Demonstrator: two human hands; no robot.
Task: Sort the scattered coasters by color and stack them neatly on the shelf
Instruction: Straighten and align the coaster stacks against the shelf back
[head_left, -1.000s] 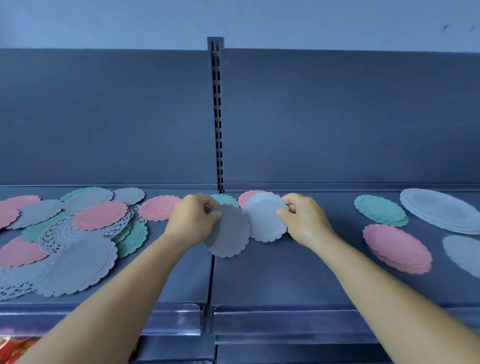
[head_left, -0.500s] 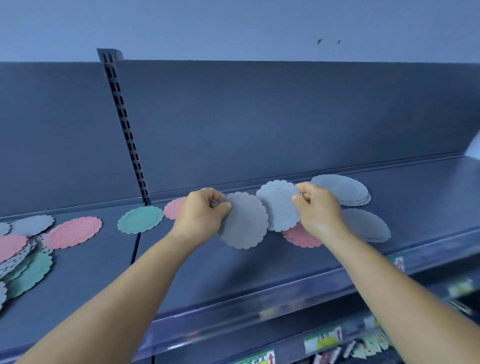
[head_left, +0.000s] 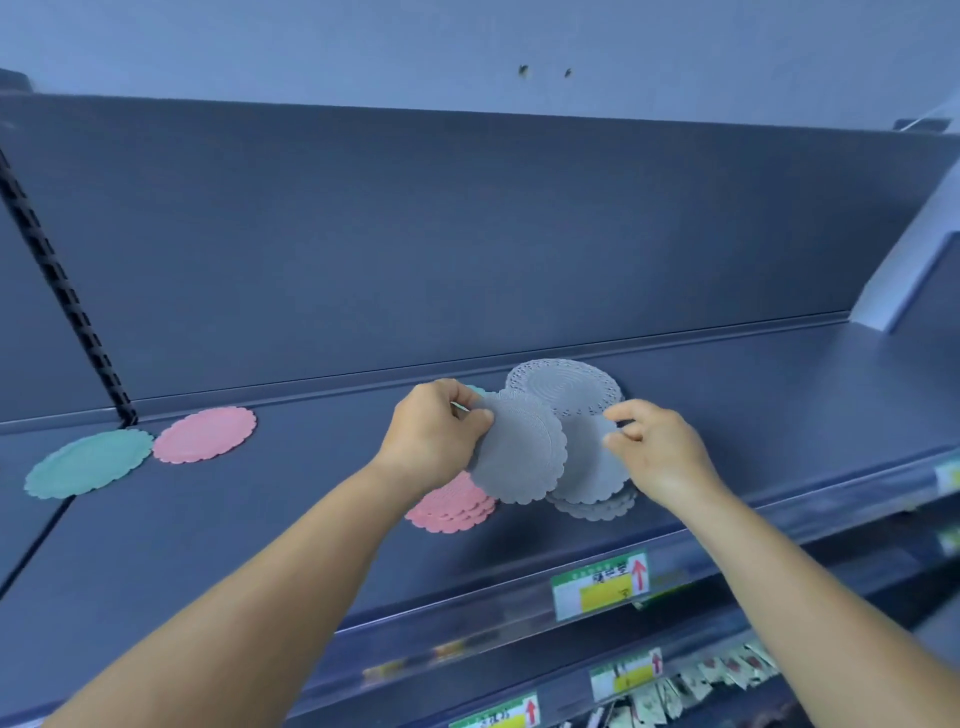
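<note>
While the left hand (head_left: 434, 439) grips a grey coaster (head_left: 519, 460), the right hand (head_left: 662, 457) pinches a second grey coaster (head_left: 589, 470) beside the pink stack (head_left: 449, 506).

grey scalloped coaster (head_left: 519, 452): held tilted, overlapping second grey coaster (head_left: 589, 470) | both above small grey stack (head_left: 597, 512) | pink stack (head_left: 449, 506) just left | large lacy grey stack (head_left: 566, 387) behind | loose pink coaster (head_left: 205, 434), teal coaster (head_left: 88, 462): flat, far left on shelf (head_left: 779, 405)
</note>
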